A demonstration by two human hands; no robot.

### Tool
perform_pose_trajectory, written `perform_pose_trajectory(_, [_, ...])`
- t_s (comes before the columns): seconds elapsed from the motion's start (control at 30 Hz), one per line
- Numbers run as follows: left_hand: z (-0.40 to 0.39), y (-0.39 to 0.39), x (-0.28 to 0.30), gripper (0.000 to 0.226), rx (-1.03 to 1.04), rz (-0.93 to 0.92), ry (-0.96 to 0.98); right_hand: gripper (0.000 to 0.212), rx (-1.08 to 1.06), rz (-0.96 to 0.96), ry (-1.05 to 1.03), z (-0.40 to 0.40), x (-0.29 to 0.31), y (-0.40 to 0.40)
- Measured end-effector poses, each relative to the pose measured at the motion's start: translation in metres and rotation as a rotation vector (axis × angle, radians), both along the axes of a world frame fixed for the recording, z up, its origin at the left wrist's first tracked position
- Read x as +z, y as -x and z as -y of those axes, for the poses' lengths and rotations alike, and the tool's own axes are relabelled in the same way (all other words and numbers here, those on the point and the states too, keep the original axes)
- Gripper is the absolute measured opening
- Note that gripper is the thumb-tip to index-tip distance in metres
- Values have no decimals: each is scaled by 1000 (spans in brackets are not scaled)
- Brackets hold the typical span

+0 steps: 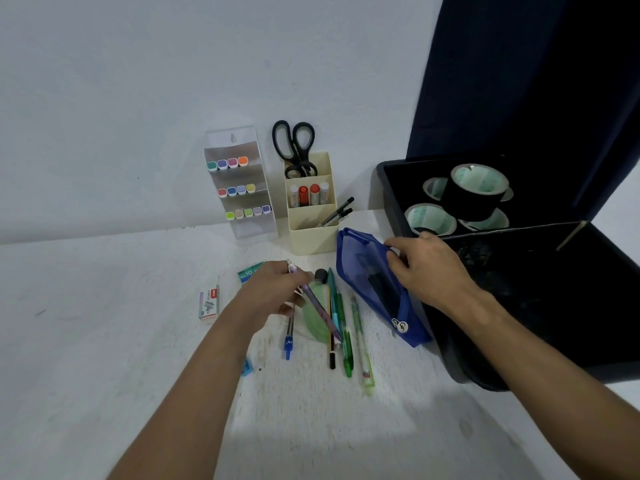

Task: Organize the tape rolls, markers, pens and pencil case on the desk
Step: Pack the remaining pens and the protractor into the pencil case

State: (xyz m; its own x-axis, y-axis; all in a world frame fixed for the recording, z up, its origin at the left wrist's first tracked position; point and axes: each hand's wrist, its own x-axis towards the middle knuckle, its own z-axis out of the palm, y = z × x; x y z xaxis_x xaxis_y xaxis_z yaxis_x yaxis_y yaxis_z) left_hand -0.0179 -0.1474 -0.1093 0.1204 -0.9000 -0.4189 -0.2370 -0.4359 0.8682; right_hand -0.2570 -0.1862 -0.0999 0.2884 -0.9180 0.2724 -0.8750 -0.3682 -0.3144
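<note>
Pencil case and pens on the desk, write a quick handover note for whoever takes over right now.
Left hand: grips a purple pen above the loose pens.
Right hand: holds the blue pencil case open by its top edge.
Done: tape rolls sit in the black bin; markers stand in the clear rack; two pens are in the cream holder.
Left: purple pen into the case, then the green pens, pencil and blue pen lying on the desk.

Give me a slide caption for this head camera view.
Left hand lifts a purple pen while right hand holds the blue pencil case.
</note>
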Motion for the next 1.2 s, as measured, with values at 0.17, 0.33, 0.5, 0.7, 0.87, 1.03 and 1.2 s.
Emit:
perform_pose_trajectory(0.17, [-2,-3,-3,43,-19,256,89,32,0,-3,-5,0,0,0])
perform_pose_trajectory(0.33, [1,1,7,44,38,189,201,32,0,-1,-6,-1,2,0])
perform_pose_trajectory(0.5, [16,19,25,41,155,-46,235,31,2,-22,6,-4,5,-1])
perform_pose_trajectory(0.7, [37,67,16,38,28,13,125,28,-2,-25,1,-4,5,-1])
perform_pose_trajectory(0.87, [45,96,18,43,-55,6,13,24,-8,-24,4,-1,3,0])
perform_pose_trajectory(1.03, [41,93,21,33,-121,-60,21,24,-3,-22,27,1,2,1])
perform_pose_trajectory(1.2, [32,68,14,15,-129,138,129,25,16,-12,50,-2,5,0])
